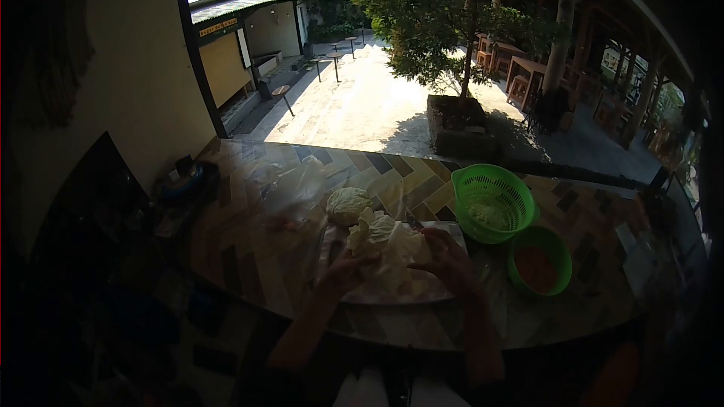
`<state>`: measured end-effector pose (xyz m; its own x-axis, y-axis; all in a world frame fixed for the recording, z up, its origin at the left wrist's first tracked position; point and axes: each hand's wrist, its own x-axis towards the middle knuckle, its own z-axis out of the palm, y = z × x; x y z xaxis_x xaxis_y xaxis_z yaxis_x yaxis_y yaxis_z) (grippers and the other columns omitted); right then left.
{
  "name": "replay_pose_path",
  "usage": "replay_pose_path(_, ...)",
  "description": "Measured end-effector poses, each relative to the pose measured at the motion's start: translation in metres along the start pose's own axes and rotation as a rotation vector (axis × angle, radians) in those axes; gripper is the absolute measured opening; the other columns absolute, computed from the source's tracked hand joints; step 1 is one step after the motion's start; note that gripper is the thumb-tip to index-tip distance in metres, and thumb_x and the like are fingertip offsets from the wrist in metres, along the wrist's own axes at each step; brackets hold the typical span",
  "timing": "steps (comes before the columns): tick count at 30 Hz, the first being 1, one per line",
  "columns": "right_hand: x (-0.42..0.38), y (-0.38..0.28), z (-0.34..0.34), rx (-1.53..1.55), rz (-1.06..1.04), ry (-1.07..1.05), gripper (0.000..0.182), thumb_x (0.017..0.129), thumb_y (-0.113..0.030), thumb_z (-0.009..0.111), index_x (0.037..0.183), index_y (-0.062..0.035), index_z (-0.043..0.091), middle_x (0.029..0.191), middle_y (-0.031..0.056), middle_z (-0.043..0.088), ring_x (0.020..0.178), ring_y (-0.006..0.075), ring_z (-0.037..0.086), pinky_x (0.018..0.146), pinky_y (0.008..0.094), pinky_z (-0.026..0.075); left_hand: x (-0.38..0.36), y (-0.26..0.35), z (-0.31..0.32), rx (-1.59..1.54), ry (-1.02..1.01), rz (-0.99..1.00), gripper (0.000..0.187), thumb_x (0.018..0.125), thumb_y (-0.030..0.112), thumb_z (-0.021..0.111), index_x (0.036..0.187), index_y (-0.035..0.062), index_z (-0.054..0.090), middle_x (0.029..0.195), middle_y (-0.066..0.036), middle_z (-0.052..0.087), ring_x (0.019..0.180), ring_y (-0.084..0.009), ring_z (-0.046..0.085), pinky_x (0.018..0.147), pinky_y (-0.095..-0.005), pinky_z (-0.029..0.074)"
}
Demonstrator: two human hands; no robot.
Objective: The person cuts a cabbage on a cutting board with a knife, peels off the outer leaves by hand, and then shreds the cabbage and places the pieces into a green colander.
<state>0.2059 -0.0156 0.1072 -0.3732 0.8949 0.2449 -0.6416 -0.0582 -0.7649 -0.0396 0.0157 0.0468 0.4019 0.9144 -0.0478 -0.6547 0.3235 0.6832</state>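
Loose, pale cabbage leaves (385,237) are between my two hands, above a light cutting board (422,290). My left hand (347,270) grips their lower left edge. At the right edge, my right hand (446,260) has its fingers closed on the leaves; its fingertips are dim and partly hidden. A round cabbage head (348,205) sits just behind, at the back left of the board. Part of the board is covered by the leaves and my hands.
A green colander (494,173) with pale shreds stands right of the board. Nearer me is a green bowl (562,256) with orange contents. Clear plastic (298,181) lies on the patterned counter (249,256) at the left. A dark pan-like item (185,181) is by the wall.
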Motion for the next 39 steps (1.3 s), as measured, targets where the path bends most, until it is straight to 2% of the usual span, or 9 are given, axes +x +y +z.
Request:
replay_pose_path(3, 0.008, 0.007, -0.016, 0.267, 0.154, -0.008, 0.052, 0.088, -0.018, 0.068, 0.134, -0.0057, 0.047, 0.135, 0.0129, 0.047, 0.123, 0.0278, 0.051, 0.089, 0.0405, 0.053, -0.002, 0.0, 0.006, 0.012, 0.0, -0.024, 0.046, 0.084, -0.003, 0.069, 0.126, 0.0011, 0.051, 0.117, -0.011, 0.062, 0.104, -0.0225, 0.065, 0.09, -0.0355, 0.056)
replay_pose_path(9, 0.01, 0.013, -0.007, -0.429, 0.23, 0.257, 0.044, 0.087, -0.016, 0.072, 0.124, -0.0059, 0.052, 0.099, 0.0105, 0.065, 0.077, 0.0157, 0.067, 0.055, 0.0251, 0.052, -0.001, 0.0, 0.001, 0.296, 0.029, -0.081, 0.044, 0.086, 0.002, 0.071, 0.125, 0.0008, 0.053, 0.115, -0.009, 0.063, 0.101, -0.019, 0.064, 0.086, -0.0318, 0.056)
replay_pose_path(15, 0.021, 0.006, -0.003, -0.722, 0.131, 0.115, 0.046, 0.084, -0.015, 0.075, 0.124, -0.0079, 0.052, 0.09, 0.0081, 0.066, 0.073, 0.0131, 0.067, 0.051, 0.0237, 0.048, -0.017, 0.004, 0.012, 0.596, 0.086, -0.099, 0.051, 0.089, 0.015, 0.07, 0.132, 0.0, 0.047, 0.119, -0.011, 0.061, 0.105, -0.0163, 0.061, 0.086, -0.0305, 0.053)
replay_pose_path(23, 0.044, 0.051, -0.054, -1.373, 0.002, 0.042, 0.037, 0.073, -0.019, 0.079, 0.105, -0.0126, 0.062, 0.106, 0.0098, 0.067, 0.106, 0.0336, 0.062, 0.089, 0.0432, 0.047, -0.005, -0.039, -0.023, 1.374, 0.288, 0.312, 0.071, 0.083, 0.036, 0.075, 0.132, -0.0053, 0.044, 0.121, -0.022, 0.059, 0.11, -0.0341, 0.061, 0.091, -0.0434, 0.05)
replay_pose_path(26, 0.043, 0.052, -0.051, -1.392, 0.03, 0.054, 0.035, 0.073, -0.02, 0.078, 0.104, -0.0128, 0.063, 0.106, 0.012, 0.067, 0.105, 0.0333, 0.062, 0.088, 0.0426, 0.048, -0.02, -0.01, 0.022, 1.588, 0.381, 0.121, 0.076, 0.082, 0.042, 0.074, 0.132, -0.0054, 0.043, 0.123, -0.026, 0.056, 0.107, -0.0371, 0.061, 0.088, -0.044, 0.05)
replay_pose_path(29, 0.046, 0.048, -0.052, -1.419, 0.002, 0.028, 0.035, 0.073, -0.022, 0.079, 0.103, -0.0132, 0.064, 0.104, 0.014, 0.065, 0.103, 0.0336, 0.062, 0.087, 0.0423, 0.048, -0.018, 0.022, 0.055, 1.797, 0.437, -0.412, 0.079, 0.081, 0.047, 0.073, 0.132, -0.0052, 0.044, 0.125, -0.026, 0.055, 0.112, -0.0361, 0.058, 0.09, -0.0439, 0.049)
replay_pose_path(32, 0.053, 0.051, -0.055, -1.509, 0.068, 0.018, 0.035, 0.073, -0.026, 0.079, 0.103, -0.0142, 0.066, 0.105, 0.014, 0.063, 0.103, 0.0334, 0.062, 0.088, 0.0433, 0.048, -0.019, 0.0, 0.035, 2.002, 0.716, 0.286, 0.063, 0.082, 0.044, 0.073, 0.122, -0.001, 0.055, 0.122, -0.024, 0.058, 0.116, -0.0389, 0.055, 0.092, -0.0445, 0.047)
replay_pose_path(35, 0.057, 0.057, -0.056, -1.642, 0.099, 0.044, 0.032, 0.074, -0.027, 0.078, 0.102, -0.016, 0.068, 0.108, 0.0118, 0.061, 0.105, 0.0325, 0.059, 0.088, 0.0461, 0.047, -0.01, 0.011, 0.042, 2.004, 0.173, 0.608, 0.049, 0.087, 0.028, 0.068, 0.126, 0.0009, 0.057, 0.133, -0.019, 0.054, 0.126, -0.0364, 0.048, 0.099, -0.0429, 0.044)
replay_pose_path(39, 0.04, 0.052, -0.042, -1.9, -0.067, 0.225, 0.029, 0.075, -0.026, 0.076, 0.101, -0.015, 0.069, 0.11, 0.0117, 0.056, 0.104, 0.0337, 0.057, 0.085, 0.0489, 0.045, -0.004, -0.016, 0.015, 1.694, -0.137, 0.423, 0.043, 0.089, 0.009, 0.06, 0.131, 0.0021, 0.055, 0.141, -0.014, 0.049, 0.134, -0.0319, 0.042, 0.107, -0.0411, 0.039)
